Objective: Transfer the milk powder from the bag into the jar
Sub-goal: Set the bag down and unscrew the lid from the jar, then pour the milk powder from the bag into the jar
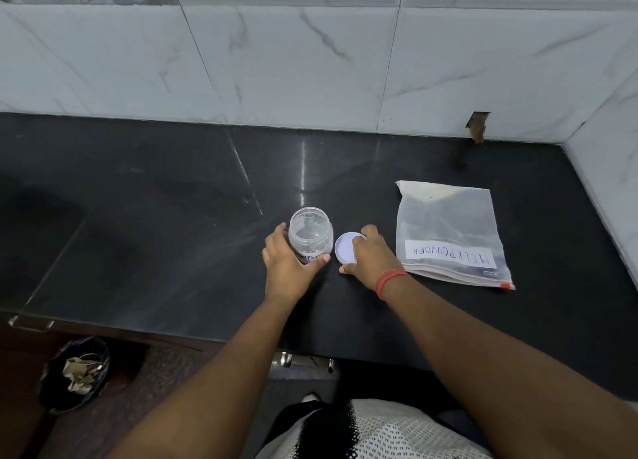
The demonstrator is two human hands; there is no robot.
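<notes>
A clear plastic jar (310, 232) stands upright and uncapped on the black counter, with a handwritten label low on its side. My left hand (288, 263) wraps around its lower part. Just to the right, the white lid (346, 247) lies flat on the counter, and my right hand (369, 255) rests on it with fingers over its right edge. The translucent zip bag (448, 231) labelled MILK POWDER lies flat further right, apart from both hands.
The black stone counter (155, 224) meets white marble-look wall tiles (310, 61) at the back and right. Its front edge runs below my forearms. A dark waste bin (74, 375) with crumpled paper stands on the floor at lower left.
</notes>
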